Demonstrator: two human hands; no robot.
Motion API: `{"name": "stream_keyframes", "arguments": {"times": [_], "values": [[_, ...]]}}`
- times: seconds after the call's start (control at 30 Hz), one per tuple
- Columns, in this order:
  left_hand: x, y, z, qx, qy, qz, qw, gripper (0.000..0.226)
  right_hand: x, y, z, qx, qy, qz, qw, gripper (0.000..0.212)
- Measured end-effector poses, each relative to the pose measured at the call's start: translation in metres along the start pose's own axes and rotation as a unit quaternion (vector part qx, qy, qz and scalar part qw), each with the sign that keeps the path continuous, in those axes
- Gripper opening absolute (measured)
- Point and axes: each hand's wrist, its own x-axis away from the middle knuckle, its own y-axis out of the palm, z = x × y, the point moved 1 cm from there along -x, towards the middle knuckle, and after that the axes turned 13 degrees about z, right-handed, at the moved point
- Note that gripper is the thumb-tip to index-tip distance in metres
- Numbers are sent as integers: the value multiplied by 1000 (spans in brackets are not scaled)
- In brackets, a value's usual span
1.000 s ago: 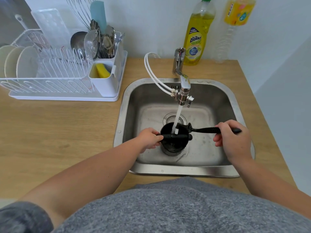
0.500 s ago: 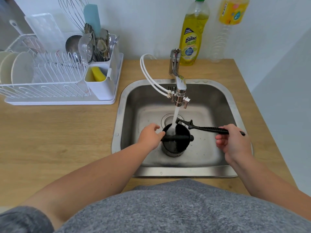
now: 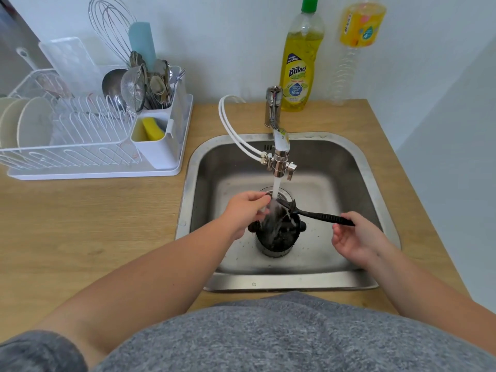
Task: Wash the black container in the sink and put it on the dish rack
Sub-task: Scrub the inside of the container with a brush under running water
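The black container (image 3: 276, 241) stands upright on the floor of the steel sink (image 3: 295, 284), with tap water splashing into it. Above it lies a black long-handled tool (image 3: 319, 216), its head under the stream. My right hand (image 3: 355, 238) pinches the end of that handle with its fingertips. My left hand (image 3: 248, 209) hovers just left of the stream above the container's rim, fingers loosely curled and touching the water near the tool's head; it holds nothing that I can make out. The white dish rack (image 3: 94, 157) sits on the counter at the left.
The faucet (image 3: 280, 146) runs over the drain, two white hoses looping off it. A yellow dish-soap bottle (image 3: 299, 68) and a clear bottle (image 3: 359, 25) stand against the wall. The rack holds plates, utensils, a whisk and a yellow sponge (image 3: 153, 127).
My left hand has let go of the container and risen to the stream. The tool's head has moved up under the water, and the right hand's grip has loosened to the fingertips.
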Motion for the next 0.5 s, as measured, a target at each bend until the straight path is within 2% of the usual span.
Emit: {"name": "stream_keyframes", "arguments": {"times": [0.1, 0.17, 0.3, 0.4, 0.47, 0.5], "values": [[3, 1, 10, 66, -26, -37, 997, 8, -12, 3, 6, -14, 43, 21, 999, 23], [5, 6, 14, 61, -29, -45, 997, 5, -18, 5, 8, -14, 44, 38, 998, 26], [8, 9, 14, 14, 6, -25, 1000, 9, -25, 7, 10, -27, 42, 56, 997, 29], [15, 4, 17, 15, 40, -24, 999, 11, -26, 9, 11, -21, 43, 53, 997, 21], [21, -2, 26, 12, 63, -26, 998, 15, -27, 8, 11, 1, 35, 62, 997, 14], [25, -6, 32, 2, 79, -28, 996, 18, -26, 7, 11, 30, 18, 72, 997, 18]]}}
